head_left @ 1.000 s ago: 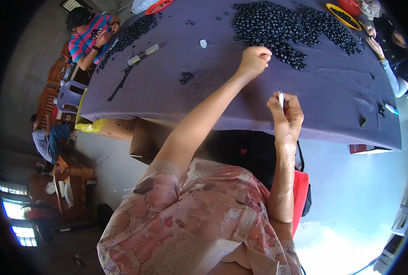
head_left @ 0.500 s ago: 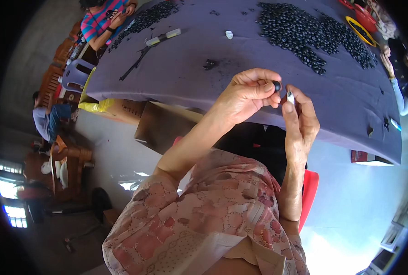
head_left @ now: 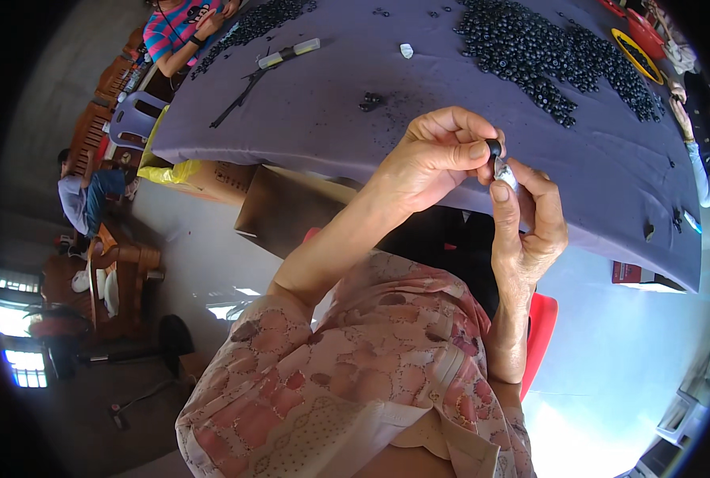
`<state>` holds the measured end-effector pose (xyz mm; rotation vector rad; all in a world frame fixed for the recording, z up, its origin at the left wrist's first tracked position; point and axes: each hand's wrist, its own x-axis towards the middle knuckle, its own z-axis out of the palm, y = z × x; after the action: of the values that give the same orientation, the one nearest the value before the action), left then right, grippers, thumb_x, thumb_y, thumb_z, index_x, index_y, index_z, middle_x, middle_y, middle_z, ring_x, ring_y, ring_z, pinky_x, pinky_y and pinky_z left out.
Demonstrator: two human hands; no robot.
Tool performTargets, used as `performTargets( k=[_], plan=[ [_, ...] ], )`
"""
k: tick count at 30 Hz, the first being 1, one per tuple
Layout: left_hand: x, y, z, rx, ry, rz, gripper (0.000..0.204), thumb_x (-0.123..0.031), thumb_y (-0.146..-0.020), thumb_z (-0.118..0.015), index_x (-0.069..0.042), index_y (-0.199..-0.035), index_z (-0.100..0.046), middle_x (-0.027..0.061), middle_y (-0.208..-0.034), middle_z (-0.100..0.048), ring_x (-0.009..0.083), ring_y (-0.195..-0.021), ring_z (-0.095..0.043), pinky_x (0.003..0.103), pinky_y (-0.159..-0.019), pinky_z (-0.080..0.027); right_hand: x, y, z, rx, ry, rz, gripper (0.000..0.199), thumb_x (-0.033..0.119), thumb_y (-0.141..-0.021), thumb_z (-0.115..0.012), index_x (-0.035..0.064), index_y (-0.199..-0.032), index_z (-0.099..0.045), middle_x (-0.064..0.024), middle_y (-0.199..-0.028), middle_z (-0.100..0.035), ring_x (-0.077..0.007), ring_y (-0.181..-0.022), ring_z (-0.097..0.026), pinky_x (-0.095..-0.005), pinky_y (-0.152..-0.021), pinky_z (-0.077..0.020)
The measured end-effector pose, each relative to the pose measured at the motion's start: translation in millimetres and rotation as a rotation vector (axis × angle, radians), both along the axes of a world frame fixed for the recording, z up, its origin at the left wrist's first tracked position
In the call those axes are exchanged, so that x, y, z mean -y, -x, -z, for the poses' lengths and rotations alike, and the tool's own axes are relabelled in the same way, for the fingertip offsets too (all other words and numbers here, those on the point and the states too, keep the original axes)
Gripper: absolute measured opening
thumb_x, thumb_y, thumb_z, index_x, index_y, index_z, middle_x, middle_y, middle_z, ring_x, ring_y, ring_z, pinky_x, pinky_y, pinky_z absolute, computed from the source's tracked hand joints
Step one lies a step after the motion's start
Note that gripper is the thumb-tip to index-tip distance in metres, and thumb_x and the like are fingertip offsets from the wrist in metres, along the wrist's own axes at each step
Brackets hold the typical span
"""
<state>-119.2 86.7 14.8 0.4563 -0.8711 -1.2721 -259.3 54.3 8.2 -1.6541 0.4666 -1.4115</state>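
Between the thumb and fingers of my left hand (head_left: 443, 151) is a small black round piece (head_left: 494, 149). My right hand (head_left: 530, 219) pinches a small pale tool (head_left: 506, 173) with a shiny pointed tip, which meets the lower side of the black piece. Most of the tool's body is hidden by my fingers. Both hands are held up over the front edge of the table, which is covered in purple-grey cloth (head_left: 307, 127). Beyond them is a large pile of similar black round pieces (head_left: 522, 60).
Another pile of black pieces (head_left: 251, 32) lies far left, near a co-worker's arm (head_left: 181, 56). A dark thin tool with a clear section (head_left: 289, 53), a white scrap (head_left: 406, 51) and dark bits (head_left: 371, 101) rest on the cloth. An open cardboard box (head_left: 279, 215) stands below the table's front edge.
My right hand has turned and brought the tool up against the black piece; a gap lay between them before. My left hand has shifted slightly right and upward.
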Motion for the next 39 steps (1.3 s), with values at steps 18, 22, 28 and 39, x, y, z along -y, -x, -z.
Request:
performTargets(
  k=[18,22,28,39],
  plan=[
    [-0.6,1.7,1.4,0.037,0.005,-0.041,0.017,-0.005,-0.077,-0.059,-0.008,-0.094,-0.060,0.0078,-0.084,-0.055,0.0119,-0.067,-0.058,0.024,-0.065,-0.045,-0.3,-2.3,-1.5,0.019,-0.052,-0.021,0.015,0.000,-0.074,-0.061,-0.0024,-0.088,-0.057,-0.0094,-0.078,-0.059,-0.0151,-0.074,-0.060,-0.0240,-0.066,-0.0495],
    [-0.1,1.8,1.4,0.043,0.004,-0.062,0.017,-0.004,-0.077,-0.059,-0.007,-0.094,-0.060,0.0079,-0.083,-0.056,0.0125,-0.067,-0.058,0.024,-0.065,-0.045,0.4,-3.3,-0.5,0.008,-0.057,-0.013,0.014,0.000,-0.074,-0.060,-0.0019,-0.088,-0.057,-0.0090,-0.078,-0.059,-0.0149,-0.074,-0.060,-0.0244,-0.067,-0.0495],
    [0.3,3.4,-0.2,0.116,0.067,-0.111,0.016,-0.003,-0.077,-0.059,-0.006,-0.093,-0.059,0.0086,-0.081,-0.056,0.0116,-0.066,-0.057,0.024,-0.062,-0.046,1.2,-2.6,-0.4,0.007,-0.046,-0.021,0.014,0.000,-0.074,-0.060,-0.0012,-0.088,-0.058,-0.0083,-0.078,-0.059,-0.0139,-0.073,-0.060,-0.0235,-0.066,-0.0491],
    [2.8,8.5,5.8,0.124,0.161,-0.163,0.015,-0.003,-0.077,-0.058,-0.006,-0.092,-0.057,0.0098,-0.081,-0.052,0.0098,-0.067,-0.052,0.020,-0.062,-0.046,-0.1,-5.3,1.1,0.102,-0.080,-0.084,0.014,-0.001,-0.075,-0.058,-0.0008,-0.090,-0.059,-0.0088,-0.079,-0.059,-0.0139,-0.072,-0.059,-0.0235,-0.063,-0.0494]
  ],
)
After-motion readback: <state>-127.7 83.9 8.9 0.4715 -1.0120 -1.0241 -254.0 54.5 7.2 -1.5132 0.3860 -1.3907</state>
